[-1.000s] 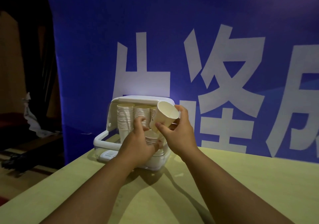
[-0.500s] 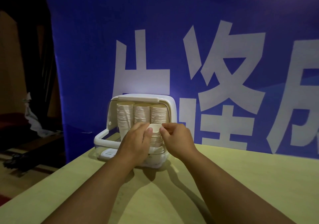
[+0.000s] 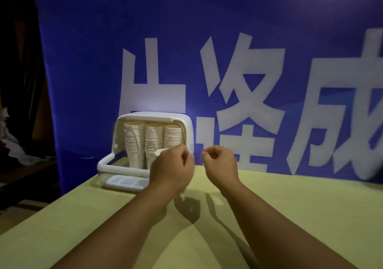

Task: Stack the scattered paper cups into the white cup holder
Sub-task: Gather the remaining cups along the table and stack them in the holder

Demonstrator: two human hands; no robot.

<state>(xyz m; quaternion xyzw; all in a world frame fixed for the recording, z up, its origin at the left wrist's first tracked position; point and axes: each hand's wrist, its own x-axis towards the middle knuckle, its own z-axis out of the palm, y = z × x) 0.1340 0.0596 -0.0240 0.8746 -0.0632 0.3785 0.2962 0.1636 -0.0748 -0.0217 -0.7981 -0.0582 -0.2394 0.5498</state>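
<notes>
Only the head view here, so quick count: two hands, one white cup holder, three stacks of paper cups standing side by side inside it, plus one single cup whose rim just peeks out past the knuckles of the left hand. That hand is up in front of the holder's lower right part with its fingers curled in, and I can't see anything in it. Whether it touches that rim, no clue, it's too tight to call. The right hand is just beside it on the right, apart from it and clear of the holder, clenched on nothing. The holder sits on the yellowish worktop behind and to the left of the left hand, lid flipped up, with a slotted white tray at its base. Behind both hands hangs one blue banner with three big white characters, the one farthest right of the right hand being cut off by the frame edge. The left hand hides the bottom of the rightmost stack and most of the single cup. Way off to the left it's dark, with something pale and crumpled I can't make out.
</notes>
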